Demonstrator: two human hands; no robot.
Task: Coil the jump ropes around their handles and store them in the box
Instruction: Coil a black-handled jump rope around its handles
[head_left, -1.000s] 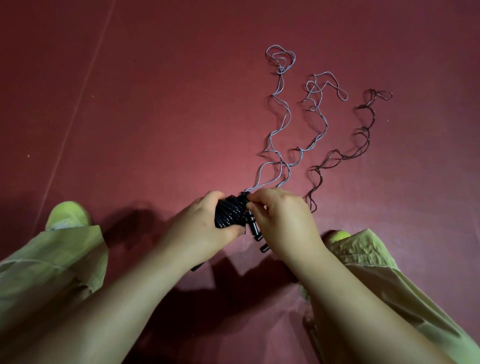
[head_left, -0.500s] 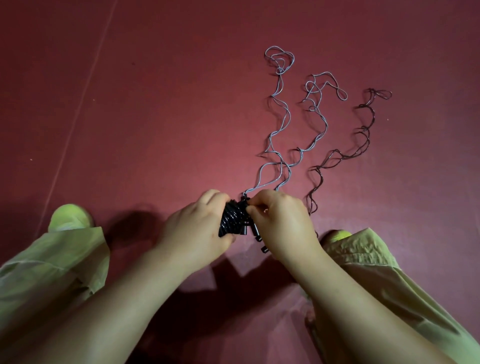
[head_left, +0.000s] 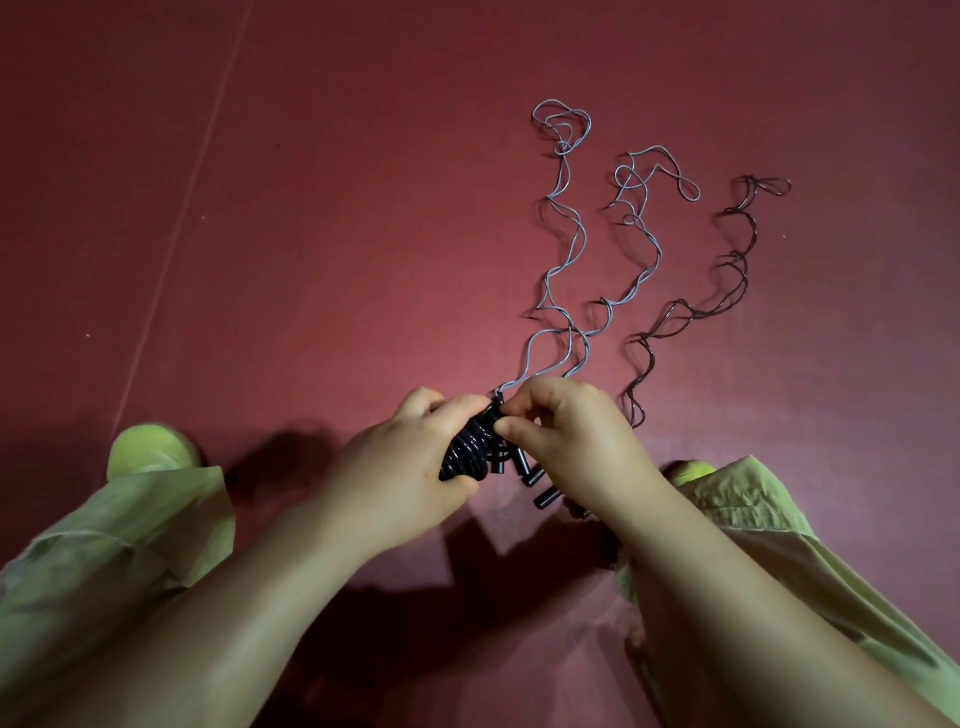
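1. Here the left hand grips a black bundle of coiled rope, its fingers curled over the top and the thumb pressed under the bundle's lower end.
2. The right hand pinches at the upper end of the same bundle, thumb and forefinger closed together just beside the left fingertips.
3. Just below the right thumb, several short black handle ends stick out of the bundle, fanned down toward the floor.
4. From the pinch point, two grey ropes run away from the fingers in wavy lines across the dark red floor, ending in loose loops far from the hands.
5. A dark brown rope lies beside them, further to the right of the right fingers, its near end passing behind the right hand.
6. The person's legs in pale green trousers sit on either side of the arms, with yellow-green shoes showing beyond them.
7. No box is in view.
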